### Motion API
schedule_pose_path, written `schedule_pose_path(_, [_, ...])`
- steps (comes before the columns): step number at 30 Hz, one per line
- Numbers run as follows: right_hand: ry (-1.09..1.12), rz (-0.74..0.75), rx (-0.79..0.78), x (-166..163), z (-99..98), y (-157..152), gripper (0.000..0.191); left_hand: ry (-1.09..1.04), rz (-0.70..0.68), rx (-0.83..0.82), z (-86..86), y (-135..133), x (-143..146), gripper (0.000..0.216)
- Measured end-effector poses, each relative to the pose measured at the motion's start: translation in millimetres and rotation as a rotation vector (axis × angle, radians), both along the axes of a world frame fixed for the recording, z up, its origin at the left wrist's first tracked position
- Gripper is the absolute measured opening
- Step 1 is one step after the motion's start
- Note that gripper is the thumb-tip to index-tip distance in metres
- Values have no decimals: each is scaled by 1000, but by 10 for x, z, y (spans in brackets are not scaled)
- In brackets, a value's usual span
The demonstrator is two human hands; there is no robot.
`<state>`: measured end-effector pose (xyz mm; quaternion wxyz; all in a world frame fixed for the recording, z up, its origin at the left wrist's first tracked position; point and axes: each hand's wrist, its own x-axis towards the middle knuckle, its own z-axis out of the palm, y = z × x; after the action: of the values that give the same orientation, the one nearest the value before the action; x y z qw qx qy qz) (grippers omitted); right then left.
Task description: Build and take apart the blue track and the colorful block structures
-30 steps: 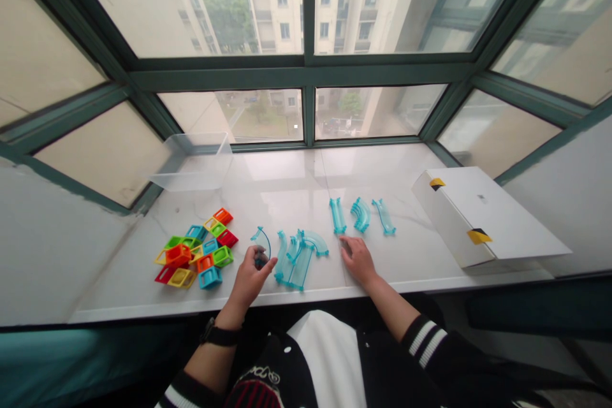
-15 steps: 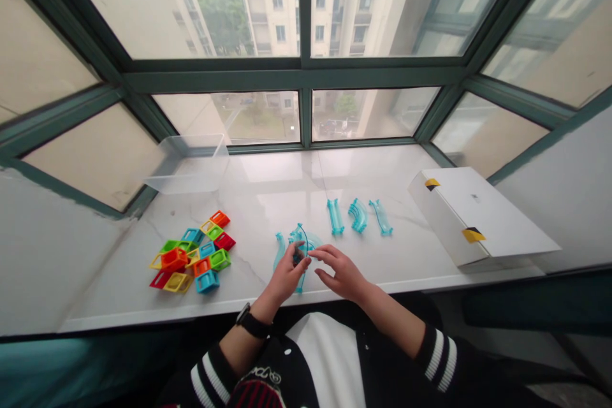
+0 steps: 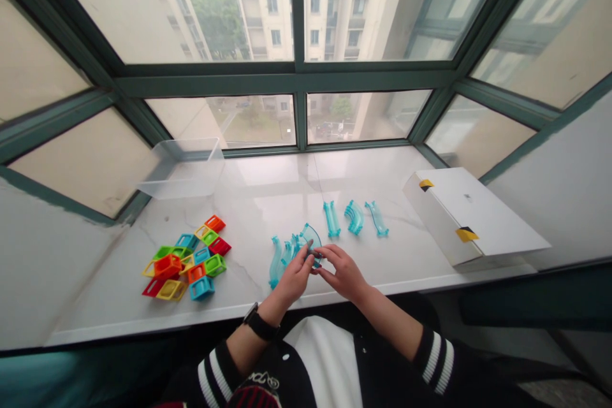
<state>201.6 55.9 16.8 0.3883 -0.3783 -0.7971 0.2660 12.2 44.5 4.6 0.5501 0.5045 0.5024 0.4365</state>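
Observation:
Between my two hands is a curved, see-through blue track piece [image 3: 313, 236], raised a little over the near part of the sill. My left hand [image 3: 297, 273] pinches it from the left, its fingertips partly hidden. From the right, my right hand [image 3: 341, 271] grips the same piece with thumb and fingers. Beside and behind my left hand lie several more blue track pieces [image 3: 275, 261], some overlapping. Farther off, a straight track piece [image 3: 331, 219], a curved track piece [image 3: 354, 217] and a slightly wavy track piece [image 3: 377, 218] lie in a row.
Several colourful hollow blocks [image 3: 196, 261] are heaped on the left. A clear plastic bin [image 3: 186, 169] stands at the back left by the window. On the right sits a white box [image 3: 478, 213] with yellow-and-black tabs. The marble sill [image 3: 268, 191] ends at its near edge.
My right hand has closed onto the track piece, which my left hand was holding alone. The piece has turned and now tilts the other way. The camera view has shifted slightly.

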Motion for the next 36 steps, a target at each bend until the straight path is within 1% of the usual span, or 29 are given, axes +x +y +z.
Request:
schedule_pose_path(3, [26,-18,19,85,21,5,34,30,-31,2,51,69,53,50])
schedule_pose_path(6, [30,-56,53,189,39,14,23,94,-93,12,105,143,110,50])
schedule_pose_path(9, [24,-95,63,299,52,36,18,100,-123,36,139,230,192,49])
schedule_pose_path(15, [36,-237,40,541,86,162,16,174,-82,109,208,497,449,40])
schedule_pose_path(20, [42,-378,52,755,89,311,18,209,-135,226,346,672,696,35])
schedule_pose_path(22, [31,-416,46,832,81,364,19,195,-165,250,365,697,783,38])
schedule_pose_path(25, [3,-448,43,931,65,438,19,167,-205,263,325,721,892,47])
schedule_pose_path(30, [-25,-467,46,1046,4,570,18,180,-225,283,157,836,1032,52])
schedule_pose_path(36, [-58,-490,6,1121,-141,754,19,162,-214,217,-37,1029,1153,57])
